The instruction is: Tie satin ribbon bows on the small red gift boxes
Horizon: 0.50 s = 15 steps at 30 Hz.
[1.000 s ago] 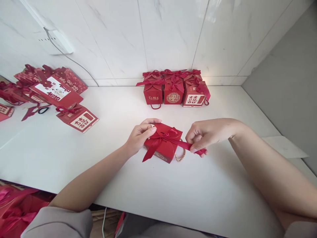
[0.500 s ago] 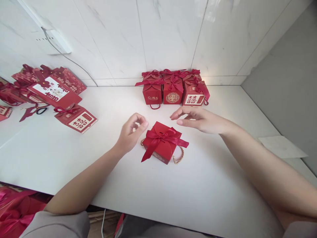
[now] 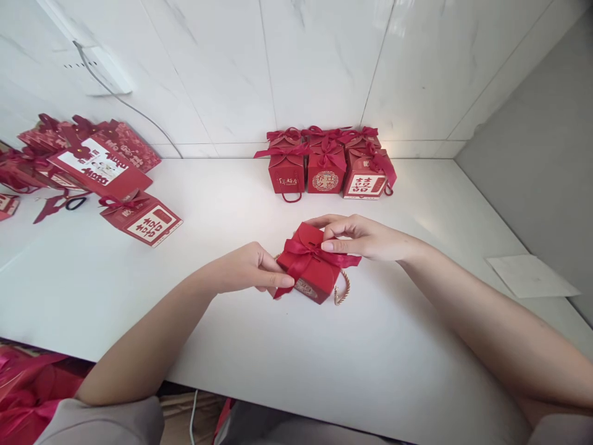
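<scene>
While left hand [image 3: 243, 269] touches its side, red box [image 3: 327, 273], right hand [image 3: 365, 238] opposite

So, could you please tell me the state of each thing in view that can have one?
Gift box, closed
Ribbon on it, tied in a bow
Gold cord handle, looped out at the side
Left hand, touching the gift box
Right hand, touching the gift box
Boxes by the wall, closed, bows tied
White sheet, lying flat

Bright, diffuse light; soft shadow on table [image 3: 370, 371]; edges stretched.
</scene>
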Tool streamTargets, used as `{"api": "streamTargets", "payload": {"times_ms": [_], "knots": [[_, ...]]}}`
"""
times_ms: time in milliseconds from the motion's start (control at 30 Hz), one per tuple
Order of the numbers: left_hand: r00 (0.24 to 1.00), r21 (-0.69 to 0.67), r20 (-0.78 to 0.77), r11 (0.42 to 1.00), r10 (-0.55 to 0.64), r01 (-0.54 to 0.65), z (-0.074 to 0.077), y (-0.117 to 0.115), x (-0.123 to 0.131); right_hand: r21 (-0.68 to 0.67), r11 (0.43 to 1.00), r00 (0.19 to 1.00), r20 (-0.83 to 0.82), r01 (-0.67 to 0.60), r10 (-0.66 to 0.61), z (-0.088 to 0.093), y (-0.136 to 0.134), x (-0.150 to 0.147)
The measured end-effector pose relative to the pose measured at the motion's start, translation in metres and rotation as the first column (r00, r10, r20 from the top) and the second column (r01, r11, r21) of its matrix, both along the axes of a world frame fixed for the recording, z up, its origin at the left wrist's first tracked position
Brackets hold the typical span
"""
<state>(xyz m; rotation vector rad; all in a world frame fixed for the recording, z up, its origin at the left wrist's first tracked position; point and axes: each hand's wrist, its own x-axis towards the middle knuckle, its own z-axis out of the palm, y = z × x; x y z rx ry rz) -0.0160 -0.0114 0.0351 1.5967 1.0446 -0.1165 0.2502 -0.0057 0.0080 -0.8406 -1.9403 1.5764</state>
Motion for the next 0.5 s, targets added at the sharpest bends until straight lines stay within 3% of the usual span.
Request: {"api": "streamTargets", "payload": {"times_ms": [167, 500], "knots": [[0.978, 0.033, 0.12, 0.984, 0.17, -0.175, -0.012, 0.004, 0.002, 0.012, 0.995, 0.994, -0.022, 0.103, -0.103, -0.001, 0.003, 0.002], [0.967, 0.053, 0.234, 0.992, 0.102, -0.117, -0.016, 0.018, -0.008, -0.054, 0.981, 0.98, -0.062, 0.184, -0.188, -0.009, 0.009, 0.002]]}}
